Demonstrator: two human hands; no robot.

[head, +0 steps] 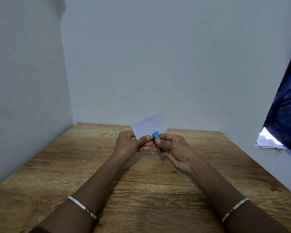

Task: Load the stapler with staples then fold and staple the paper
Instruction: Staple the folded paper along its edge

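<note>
Head view. Both hands raised above wooden table (57, 174), close together at frame centre, thumbs nearly touching. Left hand (130, 144) pinching small folded white paper (149, 125) by its lower left part, thumb on the near face, other fingers curled behind. Paper held upright, slightly tilted, off the table, upper edge seen against the pale back wall. Right hand (174, 148) gripping stapler (155, 136), fingers curled round its body, thumb tip just beside the blue head. Stapler held blue end up (metal lower part running down toward the palm), blue end touching the paper's lower right edge. Paper edge inside the stapler mouth or only beside it: cannot tell, too small and partly hidden by thumbs. Thin sparkly left bangle (81, 206) on left forearm, matching right bangle (235, 209) on right forearm. Pale grey-blue walls at back and left. Dark blue cloth (286, 106) hanging at right edge, bright gap below it with loose white sheets (267, 142) (crumpled, detail unclear).
</note>
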